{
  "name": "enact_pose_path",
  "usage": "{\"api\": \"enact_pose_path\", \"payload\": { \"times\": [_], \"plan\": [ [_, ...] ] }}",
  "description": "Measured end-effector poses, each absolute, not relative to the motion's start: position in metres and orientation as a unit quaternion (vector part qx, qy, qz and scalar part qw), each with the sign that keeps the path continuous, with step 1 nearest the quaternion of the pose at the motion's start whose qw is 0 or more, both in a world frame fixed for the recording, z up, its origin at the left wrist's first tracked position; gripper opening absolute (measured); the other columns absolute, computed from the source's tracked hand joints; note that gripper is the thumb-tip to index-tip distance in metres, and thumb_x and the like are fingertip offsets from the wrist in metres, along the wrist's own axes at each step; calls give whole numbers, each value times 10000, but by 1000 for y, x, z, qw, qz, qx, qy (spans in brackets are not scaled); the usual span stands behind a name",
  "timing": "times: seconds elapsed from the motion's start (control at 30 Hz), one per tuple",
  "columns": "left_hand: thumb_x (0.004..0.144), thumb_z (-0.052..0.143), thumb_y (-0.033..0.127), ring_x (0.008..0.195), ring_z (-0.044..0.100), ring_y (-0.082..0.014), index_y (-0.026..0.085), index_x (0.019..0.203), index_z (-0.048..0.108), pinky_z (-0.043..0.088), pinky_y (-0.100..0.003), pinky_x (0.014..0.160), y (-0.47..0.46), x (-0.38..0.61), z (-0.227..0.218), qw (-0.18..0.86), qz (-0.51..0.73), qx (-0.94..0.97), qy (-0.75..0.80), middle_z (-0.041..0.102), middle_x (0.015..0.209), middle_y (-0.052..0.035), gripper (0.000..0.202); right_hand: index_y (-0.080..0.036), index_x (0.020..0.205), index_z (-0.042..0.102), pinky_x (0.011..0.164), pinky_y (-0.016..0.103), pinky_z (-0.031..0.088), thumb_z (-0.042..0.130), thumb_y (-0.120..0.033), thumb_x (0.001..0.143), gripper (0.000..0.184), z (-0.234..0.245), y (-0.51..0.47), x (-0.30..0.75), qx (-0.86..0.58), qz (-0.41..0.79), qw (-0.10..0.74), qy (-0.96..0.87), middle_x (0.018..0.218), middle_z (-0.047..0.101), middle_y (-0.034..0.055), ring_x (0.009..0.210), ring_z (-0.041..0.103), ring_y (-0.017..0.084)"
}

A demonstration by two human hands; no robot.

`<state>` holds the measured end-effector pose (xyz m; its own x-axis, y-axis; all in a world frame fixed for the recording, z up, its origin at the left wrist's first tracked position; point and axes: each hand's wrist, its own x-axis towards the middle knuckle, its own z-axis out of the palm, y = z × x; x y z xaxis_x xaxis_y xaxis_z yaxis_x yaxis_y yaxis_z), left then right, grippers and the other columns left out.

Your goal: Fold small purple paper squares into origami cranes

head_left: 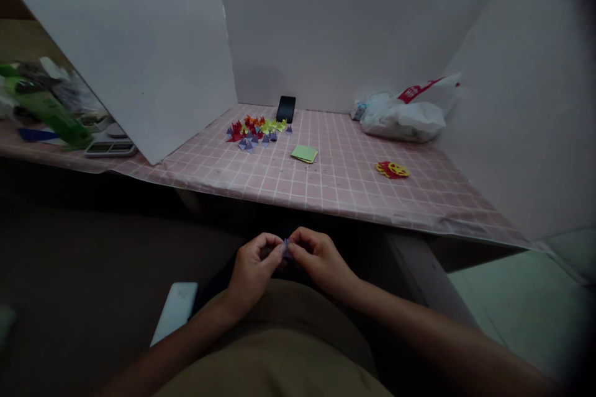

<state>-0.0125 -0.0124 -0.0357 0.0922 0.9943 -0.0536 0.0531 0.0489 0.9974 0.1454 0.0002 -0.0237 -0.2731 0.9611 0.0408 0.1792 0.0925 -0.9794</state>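
Between my fingertips, above my lap and in front of the table edge, is a small purple folded paper piece [286, 249]. My left hand [255, 268] pinches it from the left, and my right hand [322, 259] pinches it from the right. The fingers hide most of the paper. On the table beyond lies a cluster of small folded paper pieces [254, 133] in red, orange, yellow and purple, with pointed tips. Nearer and to the right of the cluster sits a short stack of square paper sheets [304, 154], light green on top.
A black phone [285, 109] lies at the back of the pink checked table [261, 180]. To the right are a white plastic bag [403, 118] and yellow and red cut-out shapes [392, 169]. A scale [110, 147] and green bottle [49, 111] stand left. White panels [335, 31] surround the table.
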Motion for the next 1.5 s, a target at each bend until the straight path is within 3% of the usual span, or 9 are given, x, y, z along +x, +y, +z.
{"api": "enact_pose_path", "payload": {
  "times": [0.27,0.47,0.67,0.93,1.2,1.33,1.5],
  "plan": [
    [772,654,324,559,601,-122,157,735,618,493,-223,536,-11,-11,-33,516,468,499,516,625,611,16,175,-168,773,573,547,242,387,538,-294,887,174,-27,0,147,-412,562,378,-609,653,551,-17,578,494,108],
    [790,655,336,560,578,-107,147,783,641,493,-219,536,-10,-13,-33,549,476,490,482,626,641,13,189,-175,890,592,618,258,425,641,-251,819,115,-28,4,147,-424,528,416,-607,776,574,-5,671,516,120],
    [796,668,334,587,587,-112,145,807,660,496,-221,547,-11,-16,-29,561,468,494,471,646,674,0,189,-166,778,561,596,269,412,623,-320,848,180,-27,3,149,-403,591,381,-586,692,568,-9,624,523,123],
    [774,697,320,635,611,-122,151,824,652,514,-243,604,-12,-17,-27,583,456,492,458,666,714,-5,182,-166,756,569,602,253,416,617,-293,856,169,-24,-1,148,-410,532,414,-614,691,564,-13,638,515,117],
    [796,666,296,595,567,-114,153,764,634,463,-232,580,-13,-20,-28,550,457,529,457,615,640,8,150,-178,799,580,606,248,432,597,-305,892,158,-26,-1,150,-381,530,395,-646,716,578,-9,647,532,119],
    [846,619,320,631,592,-130,161,824,627,488,-252,615,-13,-19,-30,549,466,537,439,643,700,-7,161,-178,813,581,613,246,432,559,-286,925,157,-28,-2,151,-381,474,416,-676,730,578,-2,666,535,123],
    [892,577,304,627,572,-129,165,768,629,451,-243,608,-14,-22,-30,449,441,629,457,609,678,-4,194,-181,836,579,610,244,431,563,-297,921,145,-27,-1,152,-383,443,417,-695,732,573,-4,662,524,125]
  ]
}}
